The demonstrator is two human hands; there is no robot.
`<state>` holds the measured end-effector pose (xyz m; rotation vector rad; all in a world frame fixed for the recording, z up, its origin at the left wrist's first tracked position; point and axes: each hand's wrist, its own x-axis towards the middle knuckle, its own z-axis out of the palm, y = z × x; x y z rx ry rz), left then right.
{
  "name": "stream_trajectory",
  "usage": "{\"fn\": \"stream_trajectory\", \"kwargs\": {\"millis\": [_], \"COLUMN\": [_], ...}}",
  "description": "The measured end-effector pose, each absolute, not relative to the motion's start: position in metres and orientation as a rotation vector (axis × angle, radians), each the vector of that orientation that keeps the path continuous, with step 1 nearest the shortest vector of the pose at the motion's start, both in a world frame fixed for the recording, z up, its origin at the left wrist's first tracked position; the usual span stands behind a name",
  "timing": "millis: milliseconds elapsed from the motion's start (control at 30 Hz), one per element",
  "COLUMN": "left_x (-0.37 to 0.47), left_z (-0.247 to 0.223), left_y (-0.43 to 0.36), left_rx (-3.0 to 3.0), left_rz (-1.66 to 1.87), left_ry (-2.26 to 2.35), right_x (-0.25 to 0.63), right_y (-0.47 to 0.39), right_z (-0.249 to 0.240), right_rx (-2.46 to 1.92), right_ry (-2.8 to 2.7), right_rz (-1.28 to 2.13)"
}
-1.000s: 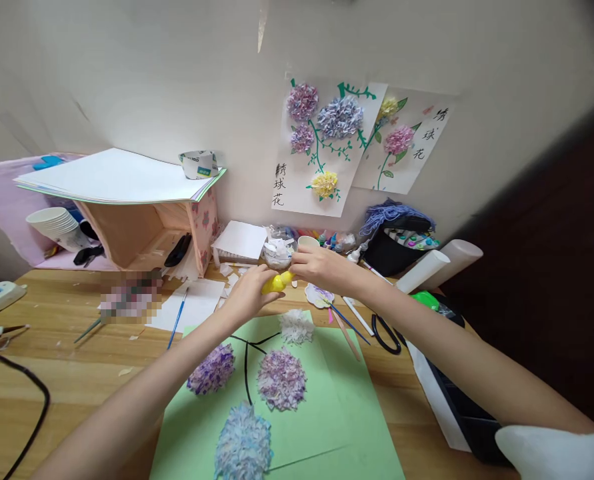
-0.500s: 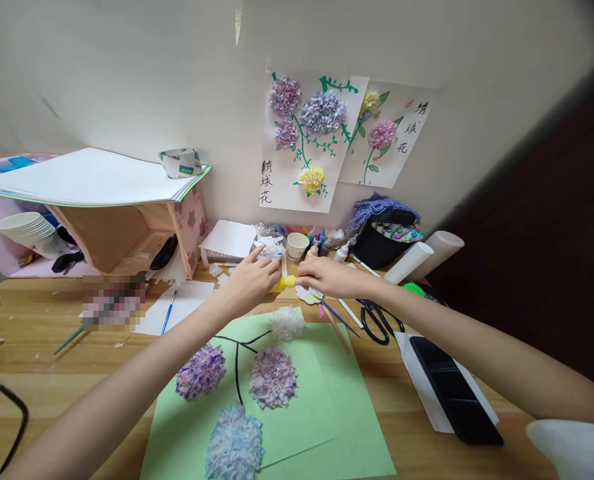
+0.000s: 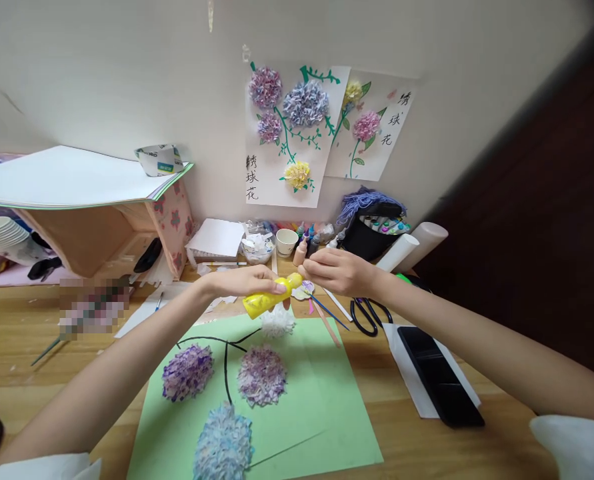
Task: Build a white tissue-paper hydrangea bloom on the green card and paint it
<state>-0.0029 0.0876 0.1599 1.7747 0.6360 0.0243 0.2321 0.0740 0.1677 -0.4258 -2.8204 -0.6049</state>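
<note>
My left hand [image 3: 264, 281] is wrapped round a yellow squeeze bottle of paint [image 3: 264, 303], tilted with its nozzle end up and to the right. At that tip, my right hand [image 3: 339, 272] has its fingers pinched together; whatever sits between them is too small or hidden to make out. Below the bottle lies a green sheet [image 3: 327, 393] with black painted stems. On it are a white paper flower ball [image 3: 278, 321], a purple one [image 3: 188, 372], a pink-purple one [image 3: 263, 375] and a light blue one [image 3: 223, 440].
Behind my hands stand a paper cup [image 3: 287, 243], a peach paint bottle [image 3: 300, 252] and a bowl of paper scraps [image 3: 257, 245]. On the right are black-handled scissors [image 3: 364, 317], a blue brush [image 3: 329, 312], a black palette [image 3: 439, 373] and white rolls [image 3: 398, 252]. A pink box [image 3: 169, 227] is left.
The yellow bottle has come nearer and tilted, showing more of its body in my left hand. My right hand has shifted right but stays at its tip. The view has turned slightly right.
</note>
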Motion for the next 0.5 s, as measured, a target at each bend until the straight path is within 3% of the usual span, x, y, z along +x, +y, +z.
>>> {"fn": "stream_trajectory", "kwargs": {"millis": [167, 367, 433, 500], "left_x": [0.010, 0.029, 0.033, 0.037], "left_z": [0.156, 0.155, 0.155, 0.152], "left_y": [0.091, 0.094, 0.095, 0.097], "left_rx": [2.452, 3.322, 3.437, 3.468], "left_rz": [0.188, 0.244, 0.296, 0.376], "left_ry": [0.802, 0.654, 0.582, 0.526], "right_x": [0.233, 0.240, 0.243, 0.246], "right_y": [0.079, 0.080, 0.075, 0.068], "right_z": [0.167, 0.146, 0.139, 0.135], "right_rx": [-0.644, -1.090, -1.107, -1.157], "right_ry": [-2.903, -2.393, -2.200, -2.142], "right_rz": [-0.043, 1.244, 1.452, 1.434]}}
